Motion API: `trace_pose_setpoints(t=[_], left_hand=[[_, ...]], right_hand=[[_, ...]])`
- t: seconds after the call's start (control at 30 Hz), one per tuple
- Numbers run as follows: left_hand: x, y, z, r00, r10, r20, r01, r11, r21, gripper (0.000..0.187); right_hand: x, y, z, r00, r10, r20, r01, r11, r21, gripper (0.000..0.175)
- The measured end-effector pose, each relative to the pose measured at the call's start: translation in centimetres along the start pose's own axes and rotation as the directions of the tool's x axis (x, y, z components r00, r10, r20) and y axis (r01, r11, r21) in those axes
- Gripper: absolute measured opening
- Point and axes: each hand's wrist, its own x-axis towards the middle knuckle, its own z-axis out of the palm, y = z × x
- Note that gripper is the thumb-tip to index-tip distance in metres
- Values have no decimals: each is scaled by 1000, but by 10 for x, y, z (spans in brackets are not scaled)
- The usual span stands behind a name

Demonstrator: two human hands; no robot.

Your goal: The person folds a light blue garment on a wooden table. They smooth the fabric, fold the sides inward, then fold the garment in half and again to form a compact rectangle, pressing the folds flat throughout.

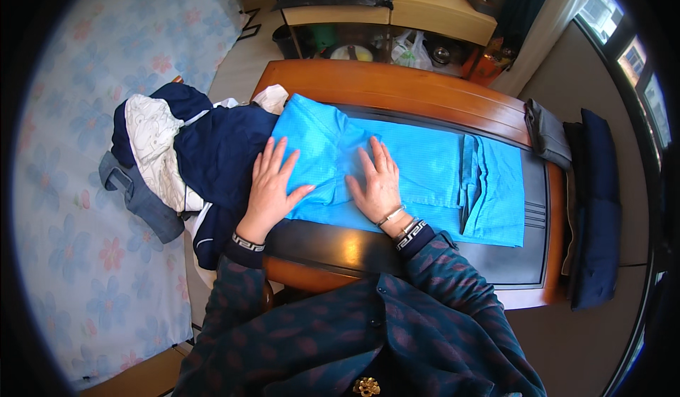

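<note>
A bright blue garment point(425, 152), partly folded, lies lengthwise along a dark-topped wooden table point(340, 248). Its right end is doubled over in layers, and creases run across its left part. My left hand point(272, 187) rests with fingers spread at the garment's left edge, beside a pile of clothes. On the middle of the blue cloth lies my right hand point(376, 184), palm down, fingers apart, a bracelet at its wrist. Neither hand grips the fabric. Navy clothing point(223, 152) in the pile touches the blue garment's left end.
White patterned cloth point(154, 147) and a grey-blue garment point(141, 200) lie left, by a flower-print cover point(90, 248). At the table's right end are folded grey cloth point(547, 134) and folded navy cloth point(597, 211). A cabinet point(441, 12) holding food containers stands beyond the table.
</note>
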Motion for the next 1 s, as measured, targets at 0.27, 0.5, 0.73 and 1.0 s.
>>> trace_pose_setpoints(t=[0.27, 0.5, 0.73, 1.0], left_hand=[[52, -4, 1, 967, 242, 78, -236, 969, -75, 74], [66, -45, 47, 984, -6, 179, -16, 992, 124, 74], [47, -43, 15, 982, 4, 188, 7, 998, -56, 76], [-41, -13, -30, 980, 83, 182, -40, 972, -230, 66]], right_hand=[[-5, 8, 9, 997, -31, 72, 37, 996, -84, 50], [-3, 8, 8, 994, -44, 97, 58, 987, -148, 52], [-4, 5, 4, 993, -19, 121, 37, 988, -151, 55], [-6, 13, 11, 994, -62, 88, 75, 986, -150, 53]])
